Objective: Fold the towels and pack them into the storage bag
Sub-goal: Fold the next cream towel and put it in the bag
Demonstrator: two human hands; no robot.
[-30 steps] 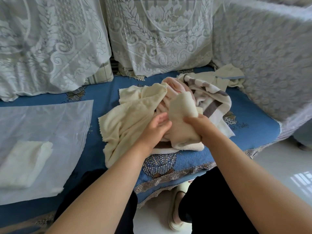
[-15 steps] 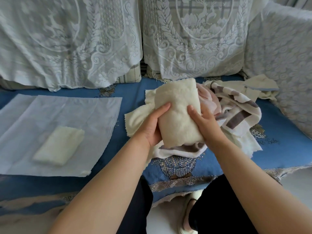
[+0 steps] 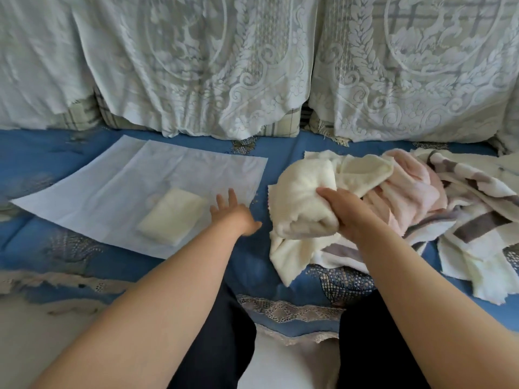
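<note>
Head view: right hand [image 3: 344, 210] grasps the folded cream towel [image 3: 302, 203] at 3 o'clock, atop the loose towel pile [image 3: 455, 209]. Left hand [image 3: 231, 213], fingers spread and released, reaches over the storage bag [image 3: 118, 192] at 9 o'clock, which holds one folded towel [image 3: 171, 217].

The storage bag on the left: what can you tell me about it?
The storage bag is a thin, translucent white sack lying flat on the blue sofa cover, its near edge towards the pile. One folded cream towel shows through it. The left hand, fingers spread, reaches over its right edge.
</note>
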